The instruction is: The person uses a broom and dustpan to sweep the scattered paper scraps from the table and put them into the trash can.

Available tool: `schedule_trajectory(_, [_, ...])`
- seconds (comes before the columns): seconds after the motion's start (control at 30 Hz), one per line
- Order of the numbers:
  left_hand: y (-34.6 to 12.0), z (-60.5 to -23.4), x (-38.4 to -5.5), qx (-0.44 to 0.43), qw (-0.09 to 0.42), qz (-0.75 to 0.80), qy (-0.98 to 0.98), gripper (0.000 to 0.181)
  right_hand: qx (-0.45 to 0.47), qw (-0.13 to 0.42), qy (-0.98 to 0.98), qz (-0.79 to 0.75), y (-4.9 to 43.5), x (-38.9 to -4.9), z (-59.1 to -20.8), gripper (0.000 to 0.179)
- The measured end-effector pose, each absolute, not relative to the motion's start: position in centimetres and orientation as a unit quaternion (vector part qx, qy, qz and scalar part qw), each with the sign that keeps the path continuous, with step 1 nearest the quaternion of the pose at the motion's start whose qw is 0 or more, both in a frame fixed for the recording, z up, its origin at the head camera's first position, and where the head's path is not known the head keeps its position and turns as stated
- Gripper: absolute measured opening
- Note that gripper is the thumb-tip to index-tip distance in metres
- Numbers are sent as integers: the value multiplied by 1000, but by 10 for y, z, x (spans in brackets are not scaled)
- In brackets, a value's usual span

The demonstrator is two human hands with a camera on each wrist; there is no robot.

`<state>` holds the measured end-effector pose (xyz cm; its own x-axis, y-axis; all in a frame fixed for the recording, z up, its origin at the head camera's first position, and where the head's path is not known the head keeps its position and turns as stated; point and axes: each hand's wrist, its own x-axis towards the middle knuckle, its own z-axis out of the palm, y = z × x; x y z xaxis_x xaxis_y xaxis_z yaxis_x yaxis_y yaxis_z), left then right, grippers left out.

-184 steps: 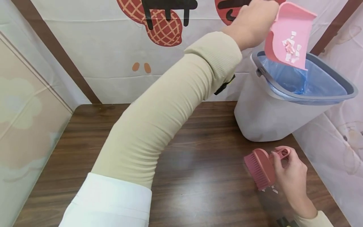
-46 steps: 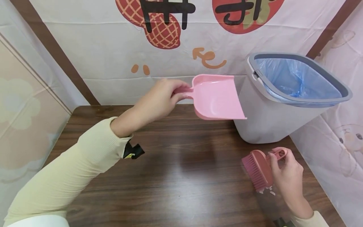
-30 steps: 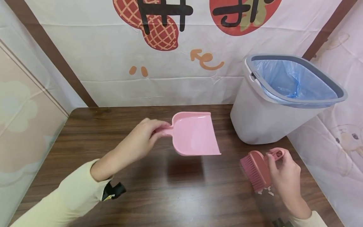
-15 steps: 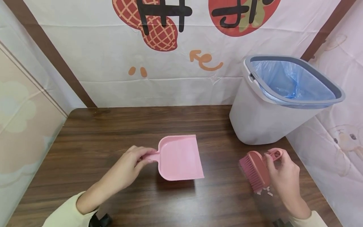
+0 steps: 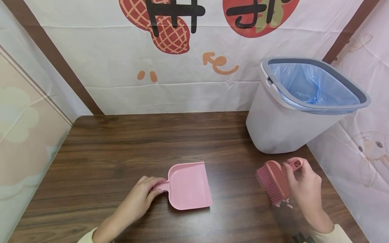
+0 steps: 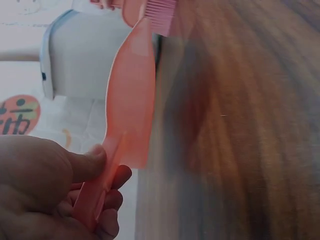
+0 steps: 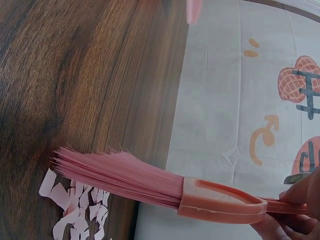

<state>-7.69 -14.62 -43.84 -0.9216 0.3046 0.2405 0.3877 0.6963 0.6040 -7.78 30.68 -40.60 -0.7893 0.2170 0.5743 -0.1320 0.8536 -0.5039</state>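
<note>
The dustpan has come lower, handle gripped between left fingers.

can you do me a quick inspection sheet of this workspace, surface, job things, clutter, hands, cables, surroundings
Surface: table, brown wood grain.
Job's things: pink dustpan, no scraps seen in it; brush; bin with blue liner, standing toward the back right.
Clutter: pale scraps by the bristles.
Grips: left grip holds the dustpan; right grip holds the brush.
Cables: nothing seen.
Surroundings: printed cloth behind the table.
</note>
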Motion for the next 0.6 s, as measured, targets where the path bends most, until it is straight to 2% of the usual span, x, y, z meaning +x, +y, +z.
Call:
schedule_trajectory(0.23, [-144,-450,-75,-190,56,-330,-923,28,-24,323,-908,265,307,-79,-406,18])
schedule_trajectory(0.5, [-149,-461,-79,-213,92,-314,-920,29,-26,322,-905,276,307,-77,-408,15])
schedule_trajectory(0.6, [-151,-462,-80,-209,88,-307,-924,29,-19,319,-904,285,307,-76,-408,13])
